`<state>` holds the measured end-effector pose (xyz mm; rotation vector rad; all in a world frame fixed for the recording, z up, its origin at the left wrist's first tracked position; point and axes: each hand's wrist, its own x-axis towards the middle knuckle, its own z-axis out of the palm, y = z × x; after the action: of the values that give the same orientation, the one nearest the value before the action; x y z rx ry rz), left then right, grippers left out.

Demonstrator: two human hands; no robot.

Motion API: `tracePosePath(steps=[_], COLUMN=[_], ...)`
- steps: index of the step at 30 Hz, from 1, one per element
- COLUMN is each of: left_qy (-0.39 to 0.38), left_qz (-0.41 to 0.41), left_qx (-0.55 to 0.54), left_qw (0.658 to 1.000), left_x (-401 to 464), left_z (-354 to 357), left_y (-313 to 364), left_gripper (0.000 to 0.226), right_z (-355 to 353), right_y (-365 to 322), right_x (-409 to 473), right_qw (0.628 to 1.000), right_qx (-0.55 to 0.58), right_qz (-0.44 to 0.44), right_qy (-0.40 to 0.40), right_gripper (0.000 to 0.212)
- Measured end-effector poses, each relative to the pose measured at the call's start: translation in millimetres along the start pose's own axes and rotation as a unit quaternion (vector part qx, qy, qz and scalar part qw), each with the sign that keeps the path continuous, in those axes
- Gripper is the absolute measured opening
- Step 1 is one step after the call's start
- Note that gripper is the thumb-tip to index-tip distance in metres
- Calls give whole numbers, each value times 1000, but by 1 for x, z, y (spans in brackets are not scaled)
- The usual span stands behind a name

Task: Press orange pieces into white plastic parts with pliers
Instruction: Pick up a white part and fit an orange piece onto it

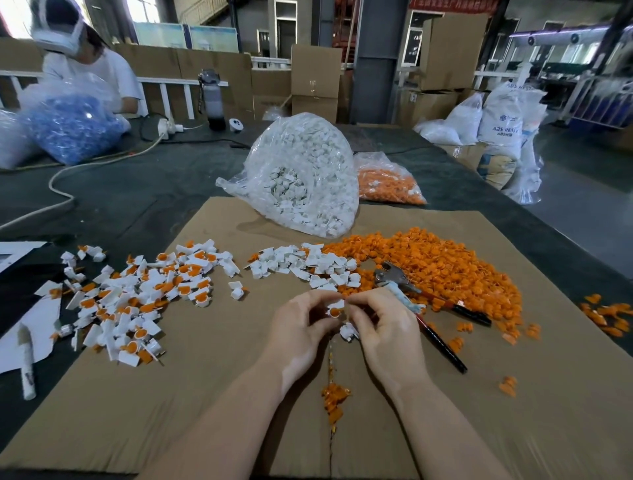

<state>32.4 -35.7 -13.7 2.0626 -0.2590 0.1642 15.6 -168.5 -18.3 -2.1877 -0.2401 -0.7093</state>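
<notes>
Hands: my left hand [301, 325] and right hand [380, 325] pinch one white part [335, 308] holding an orange piece.
Pliers [424, 303]: beside my right hand, jaws on the orange pile [445, 267].
Clear bag [301, 174]: white parts.
Farther bag [387, 181]: orange pieces, partly hidden.

A white sack [503, 126] standing on the floor at the far right carries a small hexagonal logo and, below it, the printed words "ABS RESIN", with a smaller second line beginning "ABS". A red banner [452, 4] high at the back bears light characters too blurred to read. No other text is legible.
</notes>
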Motion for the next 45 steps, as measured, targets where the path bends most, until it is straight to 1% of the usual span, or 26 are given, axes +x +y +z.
tracePosePath(steps=[2, 5, 7, 9, 13, 16, 18, 21, 24, 26, 27, 28, 30, 32, 34, 38, 41, 45], left_qy=[15, 49, 79, 110, 148, 178, 192, 213, 254, 271, 260, 230, 136, 55, 9, -79, -113, -111], left_qz=[-10, -30, -47, -70, -114, -144, -150, -160, -165, -132, -107, -83, -37, -1, 27, 68, 74, 68], left_qx=[-3, 3, 36, 76, 154, 178, 177, 141, 133, 146, 146, 145, 137, 120, 118, 164, 171, 110], left_qw=[1000, 998, 995, 988, 970, 957, 954, 954, 944, 942, 949, 959, 980, 991, 993, 981, 976, 985], left_x=[0, 2, 5, 9, 16, 19, 21, 22, 19, 17, 15, 15, 13, 10, 6, 6, 8, 5], left_z=[1, 1, -2, -10, -36, -52, -57, -59, -56, -52, -50, -46, -35, -20, -6, 6, 5, 0], left_y=[-2, -4, -7, -13, -30, -40, -44, -43, -39, -35, -32, -29, -21, -13, -7, -2, -3, -6], left_gripper=[32, 25, 22, 22, 25, 30, 37, 48, 44, 36, 32, 30, 22, 14, 13, 27, 25, 22], right_z=[-1, -1, 0, 0, 2, 2, 3, 3, 4, 5, 6, 7, 7, 7, 6, 6, 5, 5], right_y=[3, 6, 8, 10, 13, 14, 15, 15, 15, 15, 15, 16, 17, 17, 17, 18, 18, 16], right_x=[1, 2, 3, 3, 5, 5, 5, 6, 9, 10, 11, 11, 11, 11, 11, 11, 10, 9], right_qw=[999, 993, 989, 986, 980, 974, 971, 966, 957, 950, 946, 941, 934, 934, 938, 943, 946, 948], right_qx=[-27, -68, -86, -96, -142, -171, -190, -209, -236, -258, -273, -288, -309, -307, -294, -280, -274, -273], right_qz=[18, 50, 68, 88, 123, 140, 146, 153, 167, 173, 174, 175, 174, 177, 179, 173, 169, 160], right_qy=[32, 78, 98, 101, 73, 45, 26, 7, -14, -25, -31, -38, -45, -43, -41, -39, -33, -25], right_gripper=[13, 13, 14, 17, 23, 26, 29, 34, 39, 41, 41, 40, 39, 36, 33, 27, 24, 19])
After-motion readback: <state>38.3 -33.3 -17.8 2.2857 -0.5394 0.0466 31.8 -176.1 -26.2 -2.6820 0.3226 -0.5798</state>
